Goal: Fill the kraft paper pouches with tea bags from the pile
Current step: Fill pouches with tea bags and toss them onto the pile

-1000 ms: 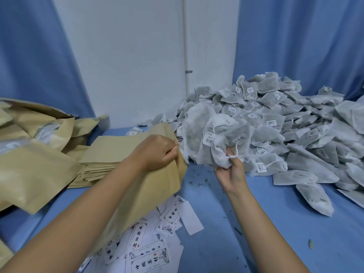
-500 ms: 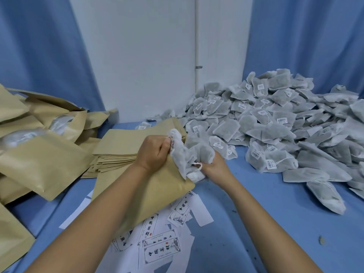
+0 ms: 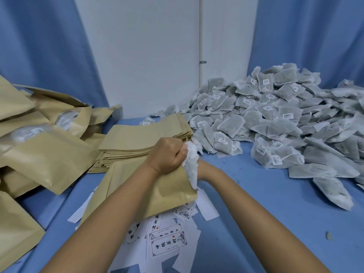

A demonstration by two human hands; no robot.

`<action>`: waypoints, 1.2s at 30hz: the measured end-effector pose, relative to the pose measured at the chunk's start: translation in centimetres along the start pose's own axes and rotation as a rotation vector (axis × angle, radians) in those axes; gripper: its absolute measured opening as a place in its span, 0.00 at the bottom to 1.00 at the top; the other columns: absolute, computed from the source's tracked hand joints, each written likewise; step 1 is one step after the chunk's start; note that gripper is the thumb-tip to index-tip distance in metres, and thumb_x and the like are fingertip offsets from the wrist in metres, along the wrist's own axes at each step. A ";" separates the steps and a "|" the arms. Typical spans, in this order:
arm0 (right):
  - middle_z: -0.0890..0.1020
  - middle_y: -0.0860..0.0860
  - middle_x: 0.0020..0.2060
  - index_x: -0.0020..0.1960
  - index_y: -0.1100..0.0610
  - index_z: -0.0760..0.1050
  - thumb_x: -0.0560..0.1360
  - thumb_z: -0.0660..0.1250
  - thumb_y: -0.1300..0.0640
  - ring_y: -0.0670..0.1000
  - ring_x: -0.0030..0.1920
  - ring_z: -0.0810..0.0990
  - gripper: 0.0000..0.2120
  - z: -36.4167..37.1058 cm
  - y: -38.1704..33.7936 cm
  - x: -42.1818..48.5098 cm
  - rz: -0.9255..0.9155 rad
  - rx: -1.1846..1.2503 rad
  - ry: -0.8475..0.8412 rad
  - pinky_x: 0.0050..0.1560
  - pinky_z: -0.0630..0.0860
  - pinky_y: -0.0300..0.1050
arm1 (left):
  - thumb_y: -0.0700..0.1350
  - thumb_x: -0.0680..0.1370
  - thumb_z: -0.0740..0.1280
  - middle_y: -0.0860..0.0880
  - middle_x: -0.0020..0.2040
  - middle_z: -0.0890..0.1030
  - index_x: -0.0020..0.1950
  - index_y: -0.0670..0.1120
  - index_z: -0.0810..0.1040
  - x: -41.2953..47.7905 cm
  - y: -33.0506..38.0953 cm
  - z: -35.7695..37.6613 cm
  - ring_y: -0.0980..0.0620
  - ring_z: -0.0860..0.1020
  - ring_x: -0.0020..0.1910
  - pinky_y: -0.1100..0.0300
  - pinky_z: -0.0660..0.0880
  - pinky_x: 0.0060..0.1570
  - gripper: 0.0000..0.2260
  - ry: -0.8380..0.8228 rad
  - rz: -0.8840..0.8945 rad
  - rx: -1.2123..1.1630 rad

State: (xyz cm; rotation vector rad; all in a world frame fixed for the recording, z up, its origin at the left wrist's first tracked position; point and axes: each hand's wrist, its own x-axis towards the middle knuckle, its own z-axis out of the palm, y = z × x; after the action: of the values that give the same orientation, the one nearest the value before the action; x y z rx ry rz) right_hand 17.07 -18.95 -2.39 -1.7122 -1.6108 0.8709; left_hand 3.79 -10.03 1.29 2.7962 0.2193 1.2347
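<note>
**One pouch is half full, and lots of tea bags are left**

The left hand (image 3: pixel 169 155) is curled tight on the top edge of a kraft pouch (image 3: pixel 149 194) and holds its mouth open. The pouch lies slanted on the blue worktop (image 3: pixel 275 223), right in front of the person. A white bunch of tea bags (image 3: pixel 192 162) sticks out of the mouth, part in and part out. The right hand (image 3: pixel 203 170) goes in behind the bunch. Its fingers are hidden, so I cannot tell if it is holding the bags or letting go.

This pouch looks about half done.

On the left is a heap of filled pouches (image 3: pixel 45 154). They are puffy, and some show white bags through a clear window. That part is done. Near them is a neat stack of flat pouches (image 3: pixel 137 138), which look unfilled. On the right, the pile (image 3: pixel 275 119) of tea bags is big, so I think a lot of work is left. Paper labels (image 3: pixel 167 239) lie scattered under the pouch.
</note>
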 end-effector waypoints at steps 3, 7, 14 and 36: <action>0.79 0.58 0.51 0.61 0.62 0.74 0.79 0.57 0.58 0.54 0.50 0.78 0.14 -1.2 -0.7 0.4 -0.142 0.557 -0.207 0.51 0.75 0.44 | 0.44 0.77 0.53 0.41 0.25 0.71 0.27 0.36 0.72 -0.9 -1.6 -1.6 0.44 0.69 0.23 0.53 0.68 0.26 0.21 0.059 -0.060 0.029; 0.82 0.56 0.51 0.58 0.60 0.75 0.80 0.59 0.55 0.52 0.50 0.81 0.12 0.1 -0.5 0.3 -0.074 0.838 -0.247 0.52 0.77 0.46 | 0.44 0.76 0.53 0.41 0.24 0.70 0.27 0.36 0.71 -0.2 -1.1 -1.4 0.44 0.69 0.23 0.54 0.68 0.26 0.21 0.034 -0.039 0.050; 0.67 0.41 0.39 0.38 0.48 0.64 0.81 0.54 0.67 0.38 0.39 0.67 0.19 3.2 -2.6 2.2 -0.099 0.215 0.309 0.45 0.66 0.26 | 0.41 0.77 0.53 0.43 0.23 0.67 0.25 0.35 0.72 1.3 1.6 -1.3 0.47 0.65 0.22 0.56 0.65 0.24 0.22 0.053 0.084 -0.089; 0.70 0.39 0.35 0.39 0.47 0.71 0.68 0.76 0.55 0.38 0.35 0.69 0.13 4.8 3.3 2.5 -0.008 -0.231 0.068 0.34 0.65 0.25 | 0.44 0.75 0.54 0.45 0.19 0.68 0.22 0.42 0.65 0.3 -1.4 -7.7 0.47 0.65 0.17 0.62 0.56 0.27 0.20 -0.119 0.171 0.458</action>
State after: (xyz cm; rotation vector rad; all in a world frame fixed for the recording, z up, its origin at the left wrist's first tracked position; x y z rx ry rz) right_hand 15.19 -16.67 -8.03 -1.8688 -1.7252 0.6354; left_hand -1.85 -8.51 6.56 3.3308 0.2934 1.1690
